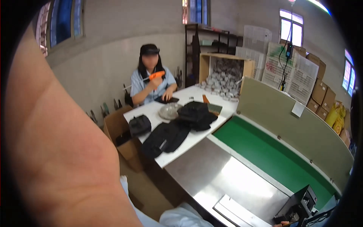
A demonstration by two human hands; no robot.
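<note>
My left hand [72, 151] is raised very close to the view and fills its left side. Only bare skin around the wrist and palm shows; the fingers are out of the picture, so I cannot tell what they touch. My right hand cannot be made out. At the lower right edge, a small skin-coloured bit beside a black device [302, 206] is too cut off to identify. Below me lies a shiny metal worktop [227, 170] with a flat white bar [236, 212] on it. Black fabric items [166, 140] lie on the white table [166, 160] ahead.
Across the table a co-worker [153, 85] holds an orange gun-shaped tool [157, 75]. A clear bowl [169, 111] and a carton of small grey parts [247, 68] stand there. A green belt [272, 159] runs along a partition [291, 121]. An open carton [117, 119] stands left of the table.
</note>
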